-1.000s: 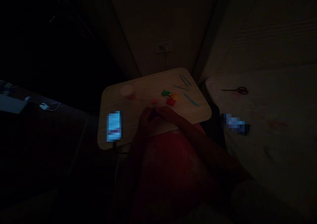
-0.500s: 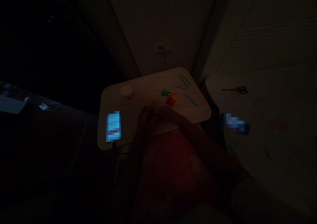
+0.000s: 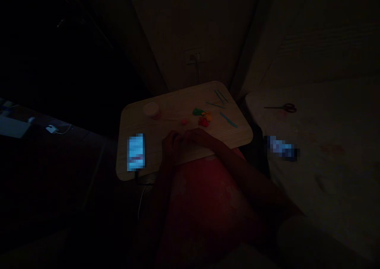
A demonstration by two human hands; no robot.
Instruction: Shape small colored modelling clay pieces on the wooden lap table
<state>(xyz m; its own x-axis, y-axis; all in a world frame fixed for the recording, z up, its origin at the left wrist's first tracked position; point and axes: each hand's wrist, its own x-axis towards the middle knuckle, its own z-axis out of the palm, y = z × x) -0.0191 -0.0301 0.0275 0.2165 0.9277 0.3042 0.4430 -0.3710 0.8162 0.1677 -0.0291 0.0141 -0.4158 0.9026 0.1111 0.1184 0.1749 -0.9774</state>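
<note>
In dim light, my left hand (image 3: 171, 143) is curled low over the front part of a small wooden table (image 3: 136, 112). My right hand (image 3: 196, 136) meets it from the right, fingers bent and the fingertips close together. Whatever sits between the fingers is too dark to make out. Just beyond the hands lies a small pinkish-orange lump (image 3: 184, 121). To its right are soft-looking lumps, like modelling clay: a red one (image 3: 203, 121), an orange one (image 3: 208, 116) and a green one (image 3: 198, 111), grouped together.
Several thin blue-green sticks (image 3: 228, 119) lie at the table's right. A round tub (image 3: 152, 110) stands at the back left, near a lit phone (image 3: 135, 152). On a pale surface to the right are scissors (image 3: 286, 107) and another lit device (image 3: 282, 147). A wall socket (image 3: 194, 56) holds a plug.
My left hand has shifted slightly left and its fingers have curled further. A dark piece seen at its fingers before no longer shows. The objects on the table stay put.
</note>
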